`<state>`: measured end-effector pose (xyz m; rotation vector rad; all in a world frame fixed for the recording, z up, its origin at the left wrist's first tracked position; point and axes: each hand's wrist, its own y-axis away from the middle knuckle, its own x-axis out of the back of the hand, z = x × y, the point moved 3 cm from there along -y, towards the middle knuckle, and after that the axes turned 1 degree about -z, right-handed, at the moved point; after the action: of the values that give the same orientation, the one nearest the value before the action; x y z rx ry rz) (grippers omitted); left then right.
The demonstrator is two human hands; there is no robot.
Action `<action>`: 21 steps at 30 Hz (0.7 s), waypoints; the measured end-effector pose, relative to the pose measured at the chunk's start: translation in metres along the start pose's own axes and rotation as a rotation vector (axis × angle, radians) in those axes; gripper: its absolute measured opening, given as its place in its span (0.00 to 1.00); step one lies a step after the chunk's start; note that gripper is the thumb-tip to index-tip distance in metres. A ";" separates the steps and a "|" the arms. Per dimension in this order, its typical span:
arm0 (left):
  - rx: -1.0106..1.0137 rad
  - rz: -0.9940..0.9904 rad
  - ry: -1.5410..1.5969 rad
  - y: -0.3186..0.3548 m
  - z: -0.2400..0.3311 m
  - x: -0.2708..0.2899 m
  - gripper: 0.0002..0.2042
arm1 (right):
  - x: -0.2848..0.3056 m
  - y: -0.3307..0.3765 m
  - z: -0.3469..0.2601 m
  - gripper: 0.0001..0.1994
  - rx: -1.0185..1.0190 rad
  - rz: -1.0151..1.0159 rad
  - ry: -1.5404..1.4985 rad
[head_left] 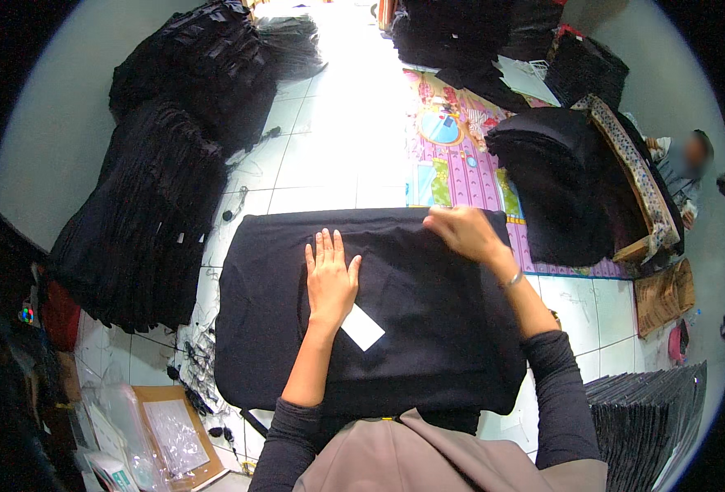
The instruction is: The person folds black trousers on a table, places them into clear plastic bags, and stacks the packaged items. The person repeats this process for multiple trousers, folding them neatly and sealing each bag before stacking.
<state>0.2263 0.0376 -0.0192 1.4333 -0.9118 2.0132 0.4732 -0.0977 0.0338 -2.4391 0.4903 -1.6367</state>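
The black cloth (428, 320) lay spread in the centre, the left hand (331, 283) flat on it, fingers slightly parted, the right hand (467, 234) curled near its far edge, its hold I could not tell, a white card (364, 329) beside the left hand's wrist

Card (364, 329) on cloth (436, 328); fabric stacks (145, 221) left, mat (461, 180) behind right.

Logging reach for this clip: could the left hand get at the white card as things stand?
Probably yes: the left hand lies on the black fabric right beside the white card, most of which looks uncovered.
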 end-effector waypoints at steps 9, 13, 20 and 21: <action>0.014 -0.007 -0.015 -0.001 0.000 0.000 0.32 | -0.064 0.026 -0.075 0.31 -0.125 0.057 0.354; 0.011 0.011 0.008 0.001 0.002 0.004 0.30 | -0.058 0.062 -0.056 0.35 -0.514 0.290 0.409; 0.118 0.380 0.761 0.011 -0.026 0.039 0.16 | -0.047 0.165 -0.134 0.33 -0.415 0.034 0.328; 0.165 0.425 0.814 0.021 -0.036 0.047 0.15 | -0.043 0.175 -0.137 0.32 -0.540 0.004 0.326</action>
<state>0.1747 0.0522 0.0130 0.3745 -0.7131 2.6977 0.3004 -0.2393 -0.0051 -2.4978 1.1133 -2.1390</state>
